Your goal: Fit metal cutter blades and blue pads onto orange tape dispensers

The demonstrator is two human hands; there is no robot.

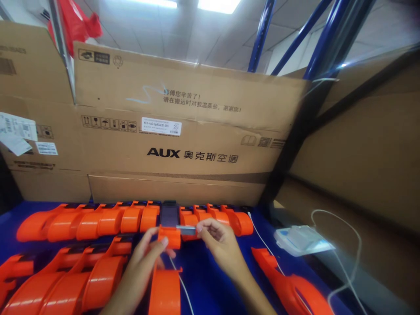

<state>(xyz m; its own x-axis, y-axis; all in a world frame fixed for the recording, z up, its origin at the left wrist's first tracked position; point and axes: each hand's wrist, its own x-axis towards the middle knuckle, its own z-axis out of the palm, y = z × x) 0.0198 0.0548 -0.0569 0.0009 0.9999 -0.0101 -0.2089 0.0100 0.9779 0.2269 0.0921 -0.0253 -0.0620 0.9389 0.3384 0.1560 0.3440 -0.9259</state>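
Observation:
My left hand [149, 251] is closed round an orange plastic device [169, 239], fingers behind it and thumb in front. A dark rectangular panel, like a small screen [169, 215], stands just above the orange part; I cannot tell whether the two are joined. Between thumb and fingers of my right hand [218, 240] is a thin flat grey strip [187, 230]. Its left end touches or lies very near the upper right edge of the orange device. A wide orange loop [166, 291] shows just below my left hand. A white cable [185, 288] runs down beside it.
Several similar orange loop-shaped parts [110, 221] stand in rows on the blue surface [210, 280]. Another orange piece [295, 288] lies at the right. Beyond it is a clear plastic box [303, 239] with white cables. A cardboard wall [197, 140] and dark rack post [288, 144] bound the back.

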